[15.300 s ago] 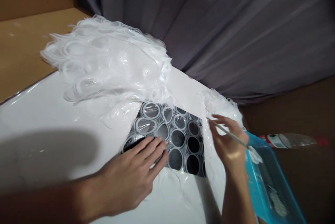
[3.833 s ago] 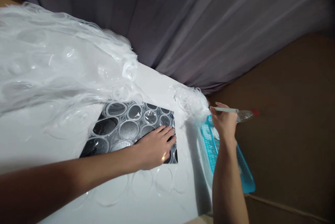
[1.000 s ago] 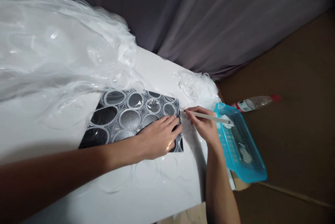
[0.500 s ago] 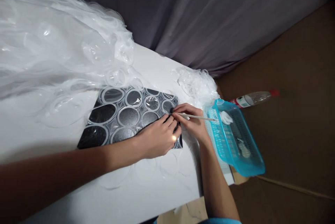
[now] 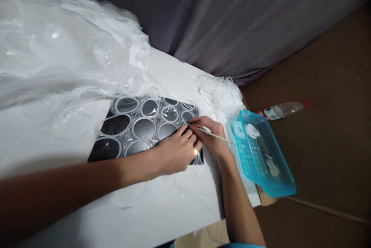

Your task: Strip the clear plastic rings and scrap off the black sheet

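Ring-patterned plastic film [image 5: 144, 128] is lying over a dark backing sheet [image 5: 94, 155], directly beneath your left hand [image 5: 175, 154] and just ahead of your right fingertips. Your left hand is resting palm down on it, fingers slightly bent and not closing around anything, pressing near the edge of the sheet. Your right hand [image 5: 217, 140] is pinching a slim pale tool [image 5: 215, 136] between thumb and fingers, with almost no opening in the grip. The tool's tip is meeting the film close to your left fingertips, though whether it is cutting, lifting or tracing you cannot tell from this view. A small white bit is showing by your right fingers, too indistinct to name.

You appear to be in the fine-work step, steadying with one hand and working around a ring with the other. The next move, in judgement, is calling for light, controlled tip pressure and a film that is not slipping under the left fingers.

Ahead and left of your grip, more film [image 5: 72, 47] is bunching in a rumpled heap on the white tabletop [image 5: 171, 71]. Just beyond your right hand, clear curled scraps [image 5: 222, 95] are piling up. To the right of that grip, a blue plastic basket [image 5: 271, 188] is holding a white bundle [image 5: 252, 131], and past it a red-capped bottle [image 5: 285, 109] is lying on its side.
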A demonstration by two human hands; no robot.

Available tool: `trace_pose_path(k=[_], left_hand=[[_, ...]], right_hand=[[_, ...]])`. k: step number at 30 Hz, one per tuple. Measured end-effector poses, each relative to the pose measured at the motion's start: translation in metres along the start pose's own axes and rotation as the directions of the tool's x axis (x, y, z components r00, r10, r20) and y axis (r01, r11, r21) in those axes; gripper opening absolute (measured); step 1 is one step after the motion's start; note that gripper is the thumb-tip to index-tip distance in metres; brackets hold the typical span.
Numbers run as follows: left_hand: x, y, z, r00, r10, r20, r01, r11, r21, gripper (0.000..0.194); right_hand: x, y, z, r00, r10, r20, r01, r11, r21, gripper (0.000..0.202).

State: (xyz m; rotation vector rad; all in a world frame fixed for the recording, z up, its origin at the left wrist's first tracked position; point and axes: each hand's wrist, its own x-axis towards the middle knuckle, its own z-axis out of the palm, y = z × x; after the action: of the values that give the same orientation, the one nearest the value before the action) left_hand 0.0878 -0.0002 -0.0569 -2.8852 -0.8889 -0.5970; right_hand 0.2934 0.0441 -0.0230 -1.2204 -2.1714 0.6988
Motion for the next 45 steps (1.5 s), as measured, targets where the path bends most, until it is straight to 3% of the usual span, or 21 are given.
trace_pose_path(k=[8, 10, 12, 14, 16, 18, 20, 21, 23, 25, 27, 30, 33, 35, 37, 41, 45], left_hand=[[0.003, -0.003, -0.001, 1.000, -0.005, 0.024, 0.007, 0.997, -0.073, 0.038], [0.002, -0.003, -0.001, 1.000, -0.010, 0.018, 0.012, 0.996, -0.086, 0.041], [0.002, -0.003, -0.001, 1.000, -0.007, 0.007, 0.008, 0.995, -0.095, 0.043], [0.000, -0.004, -0.002, 1.000, 0.001, 0.001, -0.001, 0.995, -0.101, 0.044], [-0.003, -0.004, -0.002, 1.000, 0.004, 0.004, -0.004, 0.994, -0.105, 0.046], [-0.004, -0.004, -0.001, 1.000, 0.010, -0.002, -0.010, 0.995, -0.100, 0.048], [-0.004, -0.004, -0.003, 1.000, 0.024, -0.017, -0.025, 0.996, -0.085, 0.049], [-0.003, -0.003, -0.006, 0.999, 0.035, -0.024, -0.037, 0.996, -0.079, 0.048], [-0.001, -0.002, -0.014, 0.997, 0.064, -0.033, -0.067, 0.995, -0.080, 0.044], [-0.001, 0.000, -0.026, 0.996, 0.085, -0.032, -0.088, 0.991, -0.098, 0.040], [-0.007, 0.000, -0.038, 0.998, 0.067, -0.022, -0.069, 0.993, -0.095, 0.040], [-0.027, -0.006, -0.048, 0.997, -0.073, 0.019, 0.073, 0.997, 0.001, 0.047], [-0.053, -0.015, -0.048, 0.982, -0.187, 0.037, 0.183, 0.978, 0.096, 0.050], [-0.067, -0.019, -0.044, 0.980, -0.198, 0.029, 0.194, 0.975, 0.105, 0.048], [-0.075, -0.021, -0.039, 0.979, -0.203, 0.027, 0.200, 0.976, 0.091, 0.050], [-0.078, -0.018, -0.034, 0.973, -0.227, 0.045, 0.225, 0.974, 0.038, 0.059], [-0.076, -0.017, -0.032, 0.969, -0.243, 0.053, 0.243, 0.970, -0.001, 0.062]], right_hand=[[-0.005, 0.004, 0.005, 0.992, -0.111, 0.065, 0.123, 0.965, -0.230, 0.022], [0.002, 0.011, 0.006, 0.992, -0.130, 0.000, 0.125, 0.954, -0.271, 0.022], [0.013, 0.021, 0.003, 0.978, -0.123, -0.168, 0.065, 0.947, -0.314, 0.021], [0.024, 0.029, -0.007, 0.917, -0.093, -0.388, -0.055, 0.934, -0.353, 0.021], [0.031, 0.033, -0.023, 0.819, -0.064, -0.570, -0.185, 0.911, -0.369, 0.022], [0.031, 0.032, -0.040, 0.731, -0.058, -0.680, -0.280, 0.883, -0.376, 0.024], [0.027, 0.027, -0.054, 0.694, -0.065, -0.717, -0.332, 0.855, -0.399, 0.025], [0.025, 0.024, -0.059, 0.705, -0.065, -0.706, -0.343, 0.840, -0.420, 0.025], [0.023, 0.017, -0.063, 0.782, -0.041, -0.623, -0.346, 0.802, -0.487, 0.021], [0.024, 0.008, -0.059, 0.870, 0.020, -0.492, -0.341, 0.745, -0.573, 0.016], [0.030, -0.003, -0.050, 0.915, 0.077, -0.395, -0.330, 0.705, -0.627, 0.014], [0.041, -0.024, -0.030, 0.939, 0.063, -0.339, -0.251, 0.799, -0.546, 0.011], [0.049, -0.042, -0.006, 0.987, 0.047, -0.152, -0.075, 0.980, -0.183, 0.019], [0.050, -0.048, 0.009, 0.999, 0.024, 0.042, -0.029, 0.993, 0.117, 0.024], [0.048, -0.047, 0.024, 0.991, 0.016, 0.131, -0.051, 0.962, 0.269, 0.024], [0.042, -0.034, 0.042, 0.995, 0.068, 0.068, -0.084, 0.957, 0.277, 0.019], [0.040, -0.026, 0.044, 0.994, 0.083, 0.068, -0.099, 0.951, 0.292, 0.016]])
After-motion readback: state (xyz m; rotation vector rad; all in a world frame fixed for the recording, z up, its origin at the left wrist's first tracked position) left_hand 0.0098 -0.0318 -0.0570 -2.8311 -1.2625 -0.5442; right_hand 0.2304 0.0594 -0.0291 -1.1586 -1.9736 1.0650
